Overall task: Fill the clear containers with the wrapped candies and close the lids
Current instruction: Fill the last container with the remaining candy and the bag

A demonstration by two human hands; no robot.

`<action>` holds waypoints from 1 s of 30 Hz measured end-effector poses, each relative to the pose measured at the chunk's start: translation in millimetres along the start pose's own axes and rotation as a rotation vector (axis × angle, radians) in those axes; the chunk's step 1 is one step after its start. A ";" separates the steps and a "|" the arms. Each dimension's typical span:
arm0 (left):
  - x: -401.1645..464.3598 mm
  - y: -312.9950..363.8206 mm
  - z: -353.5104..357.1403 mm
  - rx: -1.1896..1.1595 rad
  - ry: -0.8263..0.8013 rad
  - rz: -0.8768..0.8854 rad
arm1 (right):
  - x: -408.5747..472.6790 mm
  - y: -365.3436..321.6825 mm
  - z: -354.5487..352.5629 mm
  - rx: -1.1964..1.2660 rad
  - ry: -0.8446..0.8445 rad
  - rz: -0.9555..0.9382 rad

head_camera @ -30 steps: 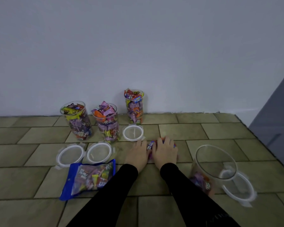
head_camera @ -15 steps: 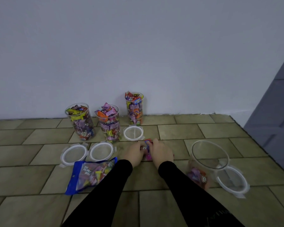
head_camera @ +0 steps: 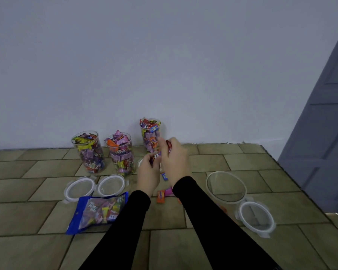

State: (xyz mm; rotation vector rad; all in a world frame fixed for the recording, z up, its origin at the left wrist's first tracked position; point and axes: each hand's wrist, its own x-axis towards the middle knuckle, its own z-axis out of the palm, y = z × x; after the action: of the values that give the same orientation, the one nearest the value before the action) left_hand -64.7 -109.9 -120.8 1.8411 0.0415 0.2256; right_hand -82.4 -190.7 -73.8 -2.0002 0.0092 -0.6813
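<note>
The wrapped candies (head_camera: 156, 156) sit bunched in both hands, raised in front of the rightmost of 3 filled clear containers (head_camera: 152, 136) by the wall. The left hand (head_camera: 148, 173) curls round several; the right hand (head_camera: 175, 159) pinches a red-wrapped one at its fingertips. They look light, with crinkly, slick wrappers, likely to slip loose, so cupping from below should suit better than pinching. A few loose candies (head_camera: 161, 195) lie on the tiled floor (head_camera: 242, 158) under the wrists. The wide empty container (head_camera: 225, 187) stands to the right, a white-rimmed lid (head_camera: 256, 216) beside it. A blue candy bag (head_camera: 100, 211) lies left.
</note>
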 end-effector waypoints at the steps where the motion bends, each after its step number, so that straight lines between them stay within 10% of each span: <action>1: -0.6 5.8 4.1 -0.047 0.004 0.006 | 4.7 -9.3 -9.8 0.056 0.024 -0.020; 16: -49.8 90.3 82.8 -0.419 -0.071 0.146 | 9.1 16.1 -141.4 0.501 0.193 0.205; 30: -57.9 83.6 109.6 -0.296 -0.069 0.271 | 13.2 39.2 -149.8 0.708 0.293 0.428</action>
State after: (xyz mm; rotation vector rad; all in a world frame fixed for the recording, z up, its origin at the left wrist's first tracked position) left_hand -109.6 -245.8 -77.3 1.5542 -0.2775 0.3381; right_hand -130.5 -335.8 -45.9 -1.1577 0.3187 -0.5832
